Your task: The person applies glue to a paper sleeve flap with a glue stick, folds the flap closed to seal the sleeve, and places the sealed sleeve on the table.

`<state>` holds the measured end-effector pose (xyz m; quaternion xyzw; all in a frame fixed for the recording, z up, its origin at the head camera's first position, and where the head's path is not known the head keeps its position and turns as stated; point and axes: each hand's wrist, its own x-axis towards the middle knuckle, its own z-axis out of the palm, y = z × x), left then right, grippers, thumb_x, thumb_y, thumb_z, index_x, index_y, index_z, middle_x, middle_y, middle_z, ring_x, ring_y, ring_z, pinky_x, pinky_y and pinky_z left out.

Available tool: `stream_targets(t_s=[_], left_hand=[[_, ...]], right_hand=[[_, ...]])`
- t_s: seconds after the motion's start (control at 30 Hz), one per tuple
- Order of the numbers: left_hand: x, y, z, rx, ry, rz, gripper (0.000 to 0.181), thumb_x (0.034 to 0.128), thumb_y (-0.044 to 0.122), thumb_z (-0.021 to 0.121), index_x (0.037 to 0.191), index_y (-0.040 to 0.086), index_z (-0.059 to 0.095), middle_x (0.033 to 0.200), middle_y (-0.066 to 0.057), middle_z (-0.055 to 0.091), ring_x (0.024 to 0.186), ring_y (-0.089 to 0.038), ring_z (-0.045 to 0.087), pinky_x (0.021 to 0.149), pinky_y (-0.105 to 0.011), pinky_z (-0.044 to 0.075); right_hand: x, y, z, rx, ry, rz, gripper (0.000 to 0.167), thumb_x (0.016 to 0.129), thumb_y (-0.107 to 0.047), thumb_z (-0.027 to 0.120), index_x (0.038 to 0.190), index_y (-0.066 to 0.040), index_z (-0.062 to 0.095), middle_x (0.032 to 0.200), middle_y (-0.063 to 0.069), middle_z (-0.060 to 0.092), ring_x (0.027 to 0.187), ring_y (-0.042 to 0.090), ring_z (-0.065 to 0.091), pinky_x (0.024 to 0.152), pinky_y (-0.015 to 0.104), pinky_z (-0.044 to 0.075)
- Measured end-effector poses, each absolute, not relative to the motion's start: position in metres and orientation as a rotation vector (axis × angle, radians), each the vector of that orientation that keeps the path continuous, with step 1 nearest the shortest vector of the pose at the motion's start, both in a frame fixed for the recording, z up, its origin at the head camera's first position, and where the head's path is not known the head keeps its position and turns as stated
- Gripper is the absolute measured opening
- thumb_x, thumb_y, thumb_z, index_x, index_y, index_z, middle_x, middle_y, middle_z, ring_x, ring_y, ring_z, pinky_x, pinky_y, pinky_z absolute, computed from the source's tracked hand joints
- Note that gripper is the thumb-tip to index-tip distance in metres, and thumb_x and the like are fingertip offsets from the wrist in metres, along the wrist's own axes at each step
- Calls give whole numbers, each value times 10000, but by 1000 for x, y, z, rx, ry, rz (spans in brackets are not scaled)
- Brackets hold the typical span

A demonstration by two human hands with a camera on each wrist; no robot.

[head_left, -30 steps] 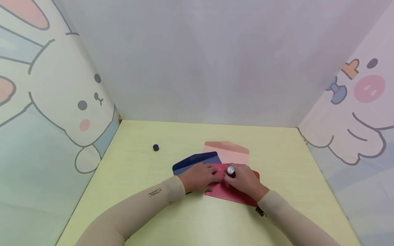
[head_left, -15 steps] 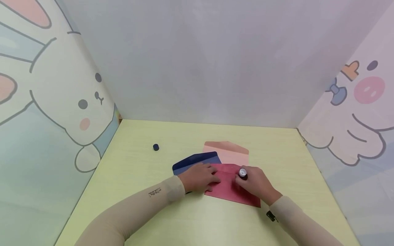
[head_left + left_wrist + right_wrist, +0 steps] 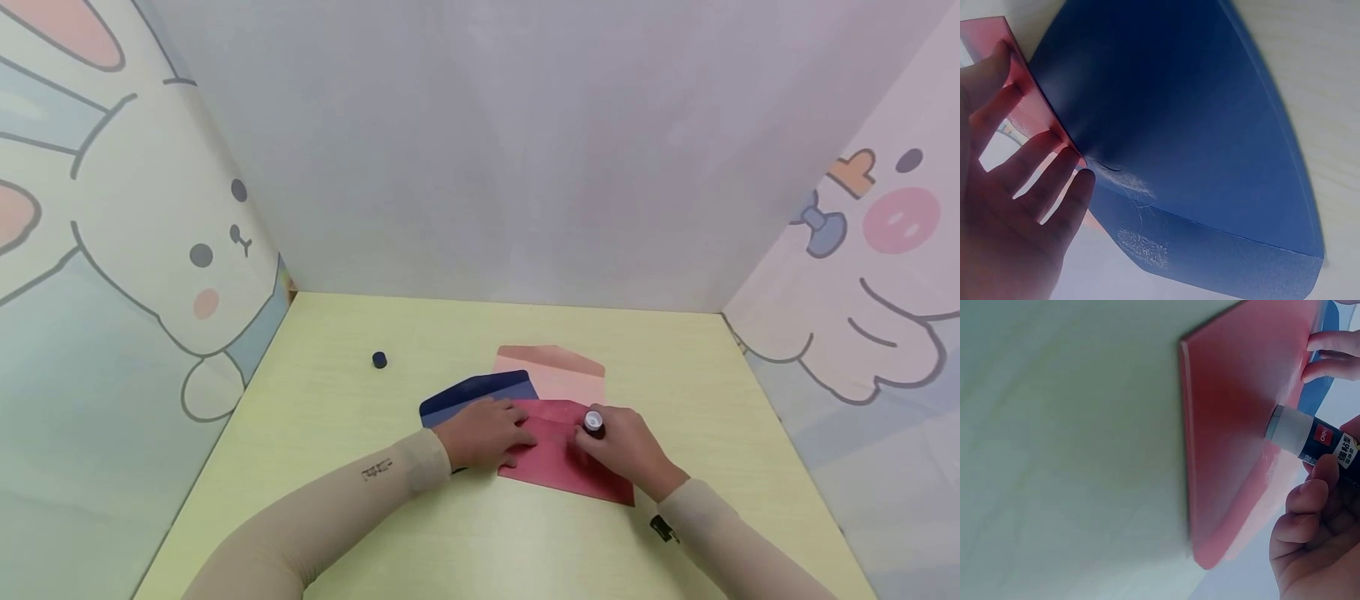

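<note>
My right hand (image 3: 626, 446) grips a glue stick (image 3: 593, 423) with a dark barrel. In the right wrist view the glue stick's white end (image 3: 1291, 430) touches the red envelope (image 3: 1229, 400) close to its flap fold. My left hand (image 3: 483, 433) rests on the left part of the red envelope (image 3: 555, 454), its fingers spread. The left wrist view shows those fingertips (image 3: 1079, 181) along the envelope's edge, over a navy envelope (image 3: 1179, 125). Shiny streaks mark the navy envelope near its fold.
Behind the red envelope lies a pink envelope (image 3: 570, 383), partly covered. A small dark cap (image 3: 379, 360) stands on the pale yellow table (image 3: 337, 333) at the back left. Walls with cartoon animals enclose the table at left, right and back.
Over the first half second my right hand slid to the right across the red envelope with the glue stick. Since then it has barely moved. The left hand stays in place.
</note>
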<state>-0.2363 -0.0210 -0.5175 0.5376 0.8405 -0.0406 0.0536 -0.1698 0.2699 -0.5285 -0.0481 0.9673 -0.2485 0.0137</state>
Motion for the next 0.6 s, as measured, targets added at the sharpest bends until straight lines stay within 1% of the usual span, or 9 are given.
stream_targets(t_s=[0.17, 0.33, 0.43, 0.6], left_hand=[[-237, -21, -519, 1614, 2566, -127, 475, 1096, 516, 832, 1559, 459, 744, 1585, 58, 756, 1504, -172, 686, 1245, -401, 596], [-242, -21, -518, 1570, 2608, -152, 489, 1092, 537, 828, 1568, 460, 746, 1577, 62, 774, 1497, -164, 703, 1219, -388, 611], [-246, -20, -516, 1550, 2634, -171, 491, 1085, 552, 831, 1561, 458, 755, 1554, 68, 792, 1467, -155, 722, 1185, -373, 615], [-250, -17, -516, 1535, 2642, -186, 502, 1071, 553, 851, 1554, 449, 758, 1521, 73, 808, 1446, -154, 730, 1147, -356, 620]], right_hand=[[-170, 271, -526, -147, 3061, -861, 231, 1033, -200, 854, 885, -187, 678, 738, -90, 643, 709, 90, 581, 690, 246, 508], [-172, 269, -521, -146, 3095, -926, 174, 1027, -208, 884, 952, -162, 733, 795, -74, 702, 754, 103, 619, 715, 251, 561], [-179, 264, -519, -151, 3080, -934, 164, 1037, -220, 881, 980, -162, 739, 814, -68, 714, 772, 106, 624, 737, 263, 568], [-198, 252, -520, -161, 3025, -961, 185, 1051, -222, 863, 949, -179, 714, 786, -66, 691, 761, 120, 627, 756, 275, 554]])
